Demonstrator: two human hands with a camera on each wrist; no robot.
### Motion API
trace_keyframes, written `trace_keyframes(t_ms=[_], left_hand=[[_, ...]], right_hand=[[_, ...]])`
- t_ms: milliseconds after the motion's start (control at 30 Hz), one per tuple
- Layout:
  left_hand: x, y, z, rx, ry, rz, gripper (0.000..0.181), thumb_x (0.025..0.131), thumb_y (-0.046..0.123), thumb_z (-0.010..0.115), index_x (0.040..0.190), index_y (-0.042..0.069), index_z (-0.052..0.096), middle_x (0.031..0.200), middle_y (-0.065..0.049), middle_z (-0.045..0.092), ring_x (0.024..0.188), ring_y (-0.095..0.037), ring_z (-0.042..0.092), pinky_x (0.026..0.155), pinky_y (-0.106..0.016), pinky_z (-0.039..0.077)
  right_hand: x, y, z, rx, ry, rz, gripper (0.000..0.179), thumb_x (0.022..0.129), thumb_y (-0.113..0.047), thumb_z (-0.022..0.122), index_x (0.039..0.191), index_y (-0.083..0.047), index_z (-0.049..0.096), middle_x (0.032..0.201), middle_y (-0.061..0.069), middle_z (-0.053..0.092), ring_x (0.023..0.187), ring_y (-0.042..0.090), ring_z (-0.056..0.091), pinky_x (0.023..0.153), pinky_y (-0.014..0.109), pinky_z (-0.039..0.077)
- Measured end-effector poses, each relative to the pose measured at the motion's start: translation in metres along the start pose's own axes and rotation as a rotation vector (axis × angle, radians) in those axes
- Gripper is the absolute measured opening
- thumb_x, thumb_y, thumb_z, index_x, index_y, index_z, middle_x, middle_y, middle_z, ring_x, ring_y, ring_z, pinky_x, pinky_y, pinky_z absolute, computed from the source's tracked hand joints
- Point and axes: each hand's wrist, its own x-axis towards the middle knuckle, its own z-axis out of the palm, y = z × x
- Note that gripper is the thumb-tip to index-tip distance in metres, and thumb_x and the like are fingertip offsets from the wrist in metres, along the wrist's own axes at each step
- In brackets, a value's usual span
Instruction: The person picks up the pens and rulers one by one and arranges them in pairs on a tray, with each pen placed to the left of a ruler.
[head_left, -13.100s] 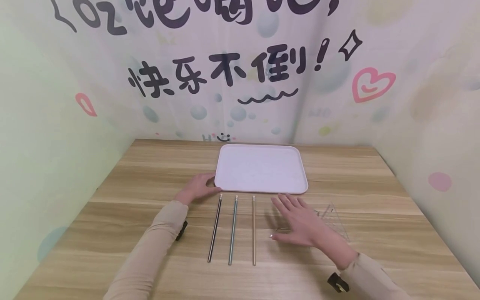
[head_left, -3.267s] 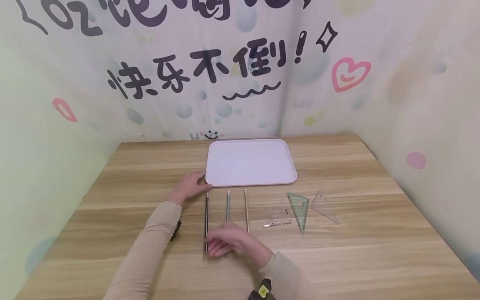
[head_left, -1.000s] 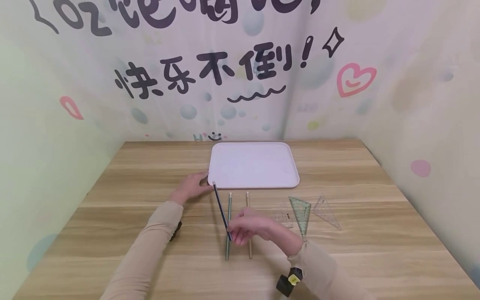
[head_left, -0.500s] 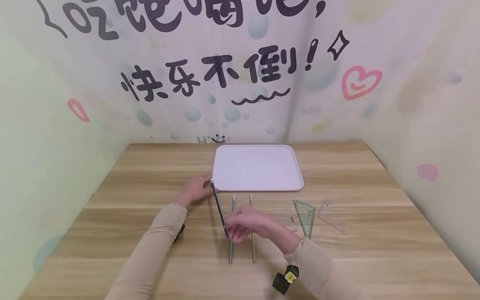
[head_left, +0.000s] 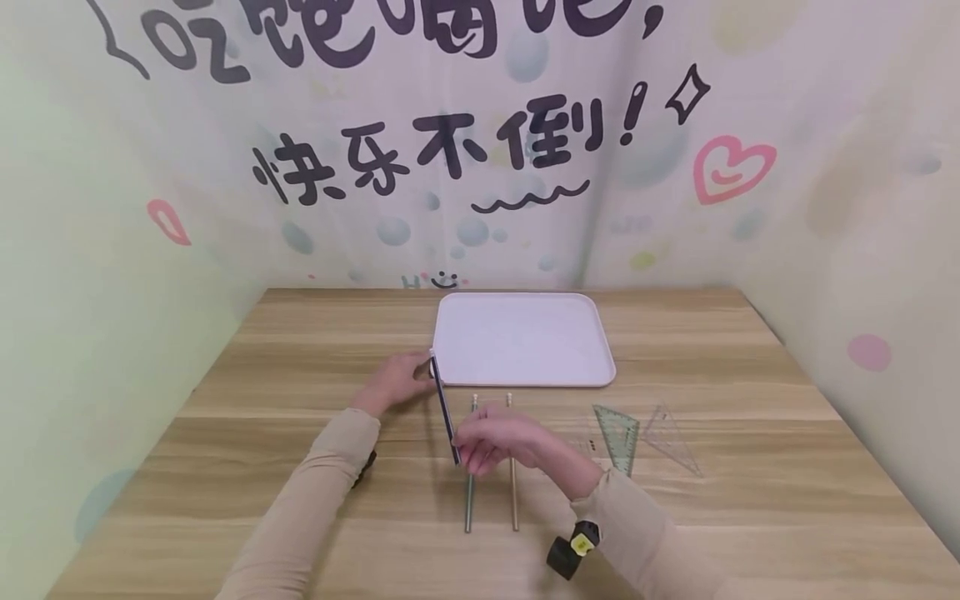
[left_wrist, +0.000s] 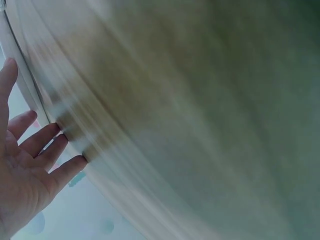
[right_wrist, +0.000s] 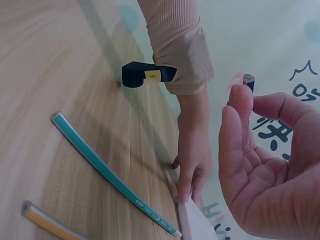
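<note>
My right hand pinches a dark blue pencil near its lower end, thumb against fingers. The pencil is raised and slants up and left, its white-tipped end overlapping the tray's near left corner in the head view. In the right wrist view only the pencil's bare end shows above the fingertips. My left hand rests at the left edge of the white tray, fingers spread and fairly straight, thumb at the corner. Beneath the right hand lie a teal pencil and a gold pencil, side by side.
To the right lie a green set square and a clear one; another clear ruler piece is partly behind the right forearm. The wood-grain table meets printed cloth walls at back and sides.
The dark blue pencil lay left of the teal one; my right hand has picked it up and tilted it, and lately raised it slightly toward the tray. My left hand stays at the tray.
</note>
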Motion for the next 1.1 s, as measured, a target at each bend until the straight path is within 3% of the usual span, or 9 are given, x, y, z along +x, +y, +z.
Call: trace_keyframes(t_ms=[100, 300, 533, 1100], left_hand=[[0.000, 0.001, 0.001, -0.018, 0.013, 0.021, 0.067, 0.083, 0.039, 0.063, 0.136, 0.006, 0.039, 0.136, -0.017, 0.042, 0.124, -0.036, 0.039, 0.106, -0.046, 0.029], [-0.001, 0.000, 0.005, -0.040, 0.045, 0.055, 0.073, 0.081, 0.052, 0.059, 0.137, 0.009, 0.039, 0.134, -0.019, 0.044, 0.122, -0.037, 0.041, 0.105, -0.045, 0.031], [0.001, 0.001, 0.007, -0.018, 0.025, 0.014, 0.069, 0.082, 0.042, 0.063, 0.136, 0.007, 0.039, 0.136, -0.015, 0.042, 0.125, -0.034, 0.039, 0.107, -0.044, 0.029], [0.000, -0.001, 0.004, 0.026, 0.029, -0.001, 0.063, 0.083, 0.036, 0.063, 0.134, 0.004, 0.042, 0.136, -0.013, 0.043, 0.124, -0.034, 0.040, 0.106, -0.045, 0.029]], right_hand=[[0.004, 0.001, -0.003, 0.007, 0.006, -0.002, 0.013, 0.078, -0.012, 0.053, 0.070, -0.005, 0.060, 0.057, 0.000, 0.059, 0.048, 0.007, 0.055, 0.047, 0.018, 0.050], [0.010, 0.004, -0.009, 0.084, -0.011, -0.004, 0.014, 0.080, -0.009, 0.050, 0.069, -0.007, 0.058, 0.057, -0.002, 0.058, 0.047, 0.005, 0.054, 0.046, 0.015, 0.048], [0.014, 0.003, -0.011, 0.107, -0.013, -0.012, 0.013, 0.079, -0.010, 0.051, 0.071, -0.006, 0.059, 0.057, -0.001, 0.059, 0.047, 0.005, 0.055, 0.047, 0.015, 0.049], [0.035, 0.003, -0.006, 0.071, 0.042, -0.020, 0.012, 0.081, -0.011, 0.053, 0.073, -0.004, 0.061, 0.061, 0.001, 0.061, 0.050, 0.007, 0.056, 0.049, 0.016, 0.050]])
